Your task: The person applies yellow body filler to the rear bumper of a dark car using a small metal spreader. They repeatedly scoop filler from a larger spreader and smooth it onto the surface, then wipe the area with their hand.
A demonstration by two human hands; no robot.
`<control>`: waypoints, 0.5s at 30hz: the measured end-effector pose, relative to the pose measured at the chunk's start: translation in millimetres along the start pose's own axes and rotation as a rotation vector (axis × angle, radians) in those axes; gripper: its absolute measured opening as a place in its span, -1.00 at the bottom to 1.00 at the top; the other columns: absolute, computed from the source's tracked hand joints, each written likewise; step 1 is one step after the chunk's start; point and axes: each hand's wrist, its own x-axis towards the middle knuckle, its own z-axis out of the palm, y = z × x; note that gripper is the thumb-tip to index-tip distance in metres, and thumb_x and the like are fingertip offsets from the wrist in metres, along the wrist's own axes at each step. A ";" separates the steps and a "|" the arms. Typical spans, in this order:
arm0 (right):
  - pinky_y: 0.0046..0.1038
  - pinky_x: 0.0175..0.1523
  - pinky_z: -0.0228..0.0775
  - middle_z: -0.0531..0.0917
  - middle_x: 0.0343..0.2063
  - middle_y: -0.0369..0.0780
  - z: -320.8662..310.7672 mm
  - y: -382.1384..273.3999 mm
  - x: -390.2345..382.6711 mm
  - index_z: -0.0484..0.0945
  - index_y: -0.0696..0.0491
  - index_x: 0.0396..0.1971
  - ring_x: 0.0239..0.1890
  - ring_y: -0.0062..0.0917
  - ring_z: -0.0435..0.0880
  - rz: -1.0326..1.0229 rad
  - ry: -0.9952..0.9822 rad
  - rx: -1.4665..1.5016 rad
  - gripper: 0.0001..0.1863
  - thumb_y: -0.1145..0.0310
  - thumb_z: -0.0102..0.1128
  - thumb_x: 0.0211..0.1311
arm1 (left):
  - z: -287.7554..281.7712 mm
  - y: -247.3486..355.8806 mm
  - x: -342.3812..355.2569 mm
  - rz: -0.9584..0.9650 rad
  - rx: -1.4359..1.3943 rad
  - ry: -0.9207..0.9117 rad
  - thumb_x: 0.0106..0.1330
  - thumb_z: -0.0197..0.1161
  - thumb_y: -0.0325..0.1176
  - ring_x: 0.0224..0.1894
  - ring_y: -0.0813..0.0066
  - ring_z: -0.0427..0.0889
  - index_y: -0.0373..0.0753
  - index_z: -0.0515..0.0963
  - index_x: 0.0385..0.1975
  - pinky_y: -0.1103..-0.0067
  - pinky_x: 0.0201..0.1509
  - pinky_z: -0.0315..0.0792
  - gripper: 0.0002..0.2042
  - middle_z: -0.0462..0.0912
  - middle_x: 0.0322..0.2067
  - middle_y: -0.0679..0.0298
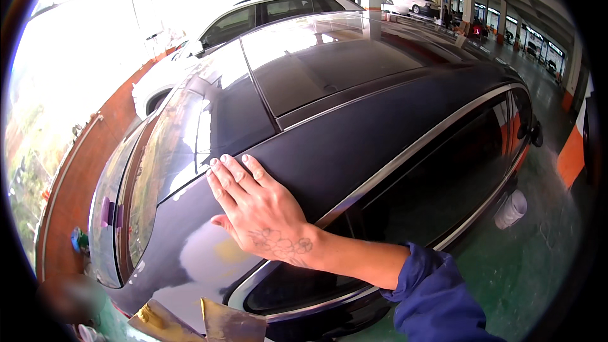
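Hands: only the right hand is showing, lying flat, fingers spread, on the dark car's rear pillar, rear windscreen just beyond its fingertips.

Right hand: flower tattoo at wrist, blue sleeve pushed up.

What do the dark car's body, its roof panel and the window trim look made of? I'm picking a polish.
Body: painted metal, apparently; dark, glossy, mirrors light beside the right hand.
Roof panel: likely tinted glass; flat, sharp reflections.
Window trim: bright chrome-like strip, metal or plated plastic.
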 end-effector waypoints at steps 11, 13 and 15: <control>-0.25 0.47 -0.04 0.45 0.26 -0.15 -130.8 209.1 -80.6 0.45 0.07 0.22 0.37 -0.31 0.31 0.512 0.089 -0.418 -0.55 0.21 -0.18 0.48 | -21.0 21.3 -5.9 0.030 -0.047 0.271 0.49 0.07 -0.22 -0.85 0.49 0.16 -0.14 0.24 -0.73 0.54 -0.77 0.14 -0.55 0.18 -0.86 0.32; -0.27 0.52 -0.17 0.38 0.33 -0.19 -141.3 230.1 -93.3 0.39 0.05 0.29 0.44 -0.38 0.21 0.631 0.121 -0.462 -0.49 0.12 -0.31 0.54 | -21.9 28.0 -5.8 0.042 -0.061 0.372 0.48 0.09 -0.20 -0.85 0.49 0.17 -0.13 0.22 -0.75 0.57 -0.79 0.15 -0.53 0.18 -0.86 0.32; -0.28 0.53 -0.21 0.33 0.37 -0.22 -134.3 217.7 -94.7 0.32 0.03 0.34 0.46 -0.42 0.18 0.673 0.140 -0.481 -0.47 0.10 -0.30 0.54 | -26.6 27.9 -9.5 0.066 -0.066 0.461 0.48 0.09 -0.18 -0.84 0.47 0.19 -0.13 0.22 -0.75 0.56 -0.80 0.17 -0.52 0.18 -0.86 0.32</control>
